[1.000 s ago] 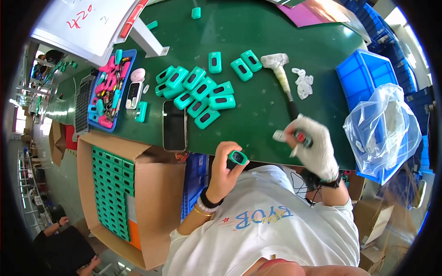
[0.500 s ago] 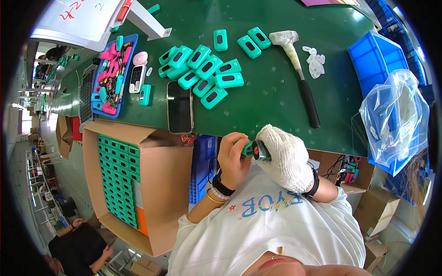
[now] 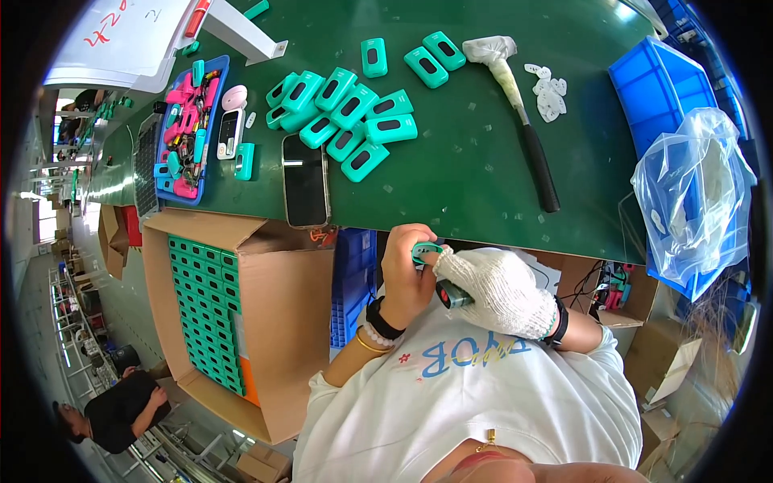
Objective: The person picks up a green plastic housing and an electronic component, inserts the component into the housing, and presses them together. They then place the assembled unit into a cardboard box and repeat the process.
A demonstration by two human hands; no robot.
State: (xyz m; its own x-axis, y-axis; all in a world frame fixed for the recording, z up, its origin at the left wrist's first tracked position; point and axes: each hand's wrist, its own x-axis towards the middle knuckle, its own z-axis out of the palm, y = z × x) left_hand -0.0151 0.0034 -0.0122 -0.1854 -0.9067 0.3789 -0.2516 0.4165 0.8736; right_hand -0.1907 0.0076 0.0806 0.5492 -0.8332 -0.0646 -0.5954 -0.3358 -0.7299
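My left hand [image 3: 407, 270], bare with a black watch and bracelets, is closed on a small teal casing [image 3: 422, 250] just off the table's front edge. Some light detail shows inside that casing, too small to make out. On my right hand [image 3: 503, 294] is a white knitted glove. Its fingertips touch the casing, while lower in the same hand sits a short dark tool-like piece [image 3: 456, 295] with a red spot on its end; its kind is unclear. Beyond, several teal devices [image 3: 354, 106] with dark oval windows lie piled on the green table [image 3: 451, 181].
A hammer [image 3: 527, 133] with a wrapped head lies right of the pile, beside small clear plastic pieces [image 3: 551, 101]. A phone [image 3: 306, 187] rests near the edge. Left are a blue parts tray [image 3: 211, 133] and a carton [image 3: 294, 338] of teal devices; right, blue bins [image 3: 656, 92] with a plastic bag.
My gloved hand has turned, its fingertips now against the casing and the dark piece tilted lower. The casing's opening now faces up. The whole view has shifted slightly.
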